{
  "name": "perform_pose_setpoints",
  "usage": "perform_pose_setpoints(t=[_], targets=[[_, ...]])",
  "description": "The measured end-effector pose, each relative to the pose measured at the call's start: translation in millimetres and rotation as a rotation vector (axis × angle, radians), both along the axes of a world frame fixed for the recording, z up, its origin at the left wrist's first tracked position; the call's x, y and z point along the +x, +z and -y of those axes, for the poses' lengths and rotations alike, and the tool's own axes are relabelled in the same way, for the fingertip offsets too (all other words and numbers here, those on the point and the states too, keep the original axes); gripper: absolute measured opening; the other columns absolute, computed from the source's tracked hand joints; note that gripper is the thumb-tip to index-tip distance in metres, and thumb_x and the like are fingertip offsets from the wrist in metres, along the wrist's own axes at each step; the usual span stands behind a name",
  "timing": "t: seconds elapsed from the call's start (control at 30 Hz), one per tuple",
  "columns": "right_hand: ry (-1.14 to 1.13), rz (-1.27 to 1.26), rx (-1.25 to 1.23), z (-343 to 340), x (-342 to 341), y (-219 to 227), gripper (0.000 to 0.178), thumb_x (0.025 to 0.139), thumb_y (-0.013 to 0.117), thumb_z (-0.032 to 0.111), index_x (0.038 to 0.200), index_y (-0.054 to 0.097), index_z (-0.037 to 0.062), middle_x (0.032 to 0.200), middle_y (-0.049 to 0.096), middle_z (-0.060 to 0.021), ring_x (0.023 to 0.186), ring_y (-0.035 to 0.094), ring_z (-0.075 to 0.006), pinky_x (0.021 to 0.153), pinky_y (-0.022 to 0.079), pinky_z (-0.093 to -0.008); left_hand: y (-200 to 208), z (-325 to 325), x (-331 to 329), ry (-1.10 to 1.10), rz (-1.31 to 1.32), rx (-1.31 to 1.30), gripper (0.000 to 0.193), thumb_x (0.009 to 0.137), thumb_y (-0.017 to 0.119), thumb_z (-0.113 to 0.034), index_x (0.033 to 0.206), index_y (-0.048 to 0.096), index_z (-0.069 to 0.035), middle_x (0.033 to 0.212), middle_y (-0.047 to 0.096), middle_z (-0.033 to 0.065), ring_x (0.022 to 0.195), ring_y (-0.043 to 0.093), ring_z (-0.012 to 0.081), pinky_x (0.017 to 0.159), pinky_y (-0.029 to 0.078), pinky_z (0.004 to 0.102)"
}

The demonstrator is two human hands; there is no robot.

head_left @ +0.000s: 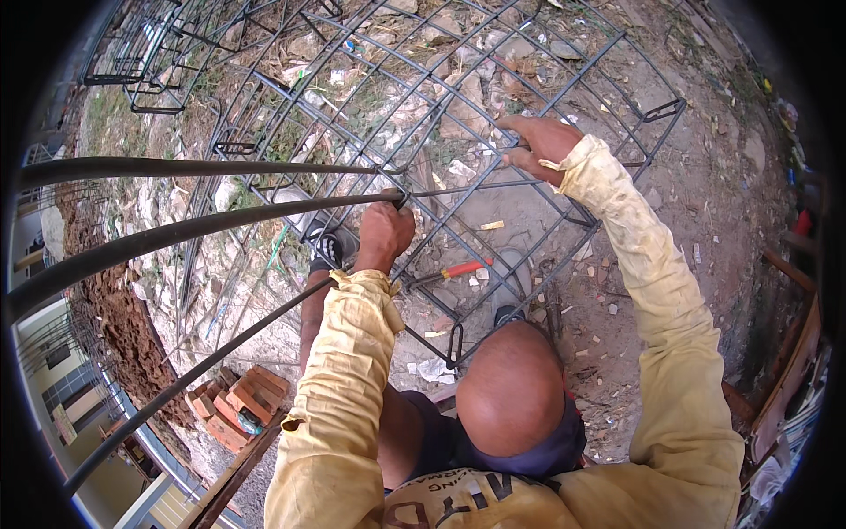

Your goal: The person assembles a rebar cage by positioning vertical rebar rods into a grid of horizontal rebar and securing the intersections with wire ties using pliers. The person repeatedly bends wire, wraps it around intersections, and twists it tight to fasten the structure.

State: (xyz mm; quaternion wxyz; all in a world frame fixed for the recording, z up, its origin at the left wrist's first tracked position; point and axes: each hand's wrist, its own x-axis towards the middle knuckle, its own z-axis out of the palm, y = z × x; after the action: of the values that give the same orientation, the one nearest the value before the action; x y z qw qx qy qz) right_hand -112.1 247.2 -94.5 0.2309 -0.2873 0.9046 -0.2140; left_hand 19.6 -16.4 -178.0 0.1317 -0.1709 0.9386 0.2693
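Note:
A cage of steel reinforcing bars (pixel 441 110) tied into a square grid lies over the ground before me. My left hand (pixel 385 234) is closed in a fist round a dark rebar (pixel 291 209) near its right end, at a crossing on the grid. Farther right, my right hand (pixel 545 148) reaches over the cage; its thumb and fingers come down either side of a grid bar, though their tips are partly hidden. Under the bars by my right foot lies a tool with a red and yellow handle (pixel 465 268).
More long rebars, one a thick dark bar (pixel 176 167), stretch out to the left. Another bent-bar cage (pixel 154 88) stands at the far left. Red bricks (pixel 242 406) are stacked beside a wooden plank (pixel 238 472). Rubble and litter cover the ground. My bent knee (pixel 511 392) is close to the cage.

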Motion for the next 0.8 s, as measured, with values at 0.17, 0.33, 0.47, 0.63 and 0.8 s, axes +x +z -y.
perform_pose_setpoints(t=[0.17,0.33,0.47,0.63,0.8], targets=[[0.397,0.036,-0.132,110,-40,-80,0.030,0.080,0.064,0.020,0.109,0.067,0.0145,0.098,0.068,-0.0136,0.094,0.064,-0.0326,0.082,0.050,-0.0450,10,-10,-8,-0.039,0.018,0.043,0.032,0.083,0.051,-0.019,0.107,0.056,0.003,0.095,0.063,0.0307,0.092,0.061,0.0446,0.082,0.050,0.0474],[0.521,0.005,0.207,163,-39,-92,0.029,0.067,0.067,0.018,0.095,0.072,0.0199,0.091,0.070,-0.0087,0.091,0.066,-0.0305,0.074,0.051,-0.0438,-6,0,0,-0.072,-0.041,0.081,0.032,0.081,0.054,-0.015,0.107,0.053,0.004,0.097,0.061,0.0315,0.092,0.060,0.0448,0.083,0.048,0.0470],[0.535,-0.133,0.181,166,-28,-87,0.023,0.066,0.068,0.020,0.088,0.072,0.0174,0.089,0.070,-0.0090,0.089,0.067,-0.0300,0.074,0.052,-0.0421,-4,1,0,-0.037,-0.049,0.143,0.032,0.080,0.055,-0.014,0.107,0.053,0.004,0.096,0.060,0.0315,0.092,0.059,0.0456,0.082,0.047,0.0478],[0.568,-0.104,0.001,155,-20,-92,0.017,0.063,0.065,0.018,0.079,0.070,0.0170,0.077,0.068,-0.0087,0.080,0.066,-0.0297,0.069,0.050,-0.0440,-6,-3,0,0.006,-0.131,0.169,0.028,0.079,0.054,-0.010,0.105,0.051,0.002,0.093,0.060,0.0307,0.091,0.059,0.0463,0.080,0.046,0.0491],[0.582,-0.111,-0.002,148,-20,-95,0.017,0.064,0.067,0.018,0.080,0.070,0.0184,0.078,0.068,-0.0065,0.084,0.066,-0.0287,0.069,0.051,-0.0434,-11,-2,-1,-0.010,-0.138,0.157,0.024,0.080,0.053,-0.008,0.102,0.049,0.000,0.089,0.061,0.0291,0.087,0.059,0.0473,0.076,0.047,0.0501]])
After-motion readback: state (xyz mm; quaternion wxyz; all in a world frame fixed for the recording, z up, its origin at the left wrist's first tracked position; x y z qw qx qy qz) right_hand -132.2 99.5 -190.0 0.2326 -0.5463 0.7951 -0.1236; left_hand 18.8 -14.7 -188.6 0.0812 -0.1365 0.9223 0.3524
